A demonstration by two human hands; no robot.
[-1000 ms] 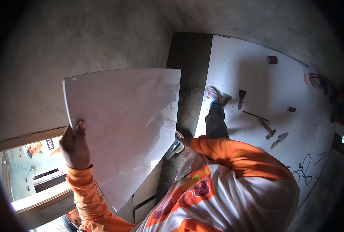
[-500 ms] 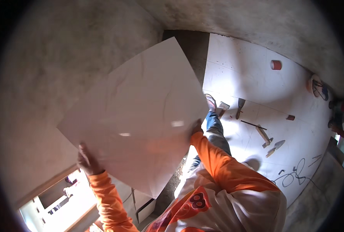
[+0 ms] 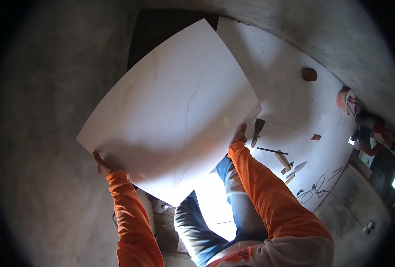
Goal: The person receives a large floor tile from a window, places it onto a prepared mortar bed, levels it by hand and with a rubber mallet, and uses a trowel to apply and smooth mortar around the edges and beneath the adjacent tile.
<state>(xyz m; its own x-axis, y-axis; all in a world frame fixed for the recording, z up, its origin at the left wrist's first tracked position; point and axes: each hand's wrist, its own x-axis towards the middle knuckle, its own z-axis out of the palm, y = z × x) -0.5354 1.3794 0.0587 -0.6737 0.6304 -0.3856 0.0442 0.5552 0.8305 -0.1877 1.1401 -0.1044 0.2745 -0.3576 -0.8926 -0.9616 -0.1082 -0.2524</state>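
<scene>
A large white tile point(image 3: 175, 98) with faint grey veins is held in front of me, spanning both hands. My left hand point(image 3: 102, 164) grips its near left edge, the thumb lying along the border and the other fingers hidden beneath. At the right edge, my right hand point(image 3: 239, 135) is closed on the tile close to its right corner, with most fingers out of sight. Just past that hand lies a wide scraper point(image 3: 258, 132). Beyond the tile's far side a dark strip of floor point(image 3: 150, 35) shows, bordering pale laid tiles point(image 3: 286, 102).
On the right lie a dark rod point(image 3: 272, 151), a hammer point(image 3: 284, 161), a pointed trowel point(image 3: 296, 171), a small red block point(image 3: 315, 137) and a cable point(image 3: 315, 189). A reddish cylinder point(image 3: 309, 74) and a bucket point(image 3: 346, 101) stand farther off. Another person point(image 3: 375, 135) is at the right edge. Walls point(image 3: 42, 111) enclose the left.
The tile has tipped flatter and moved farther out, catching more light. Both arms reach farther forward. My view has shifted, so the bright opening at lower left is gone.
</scene>
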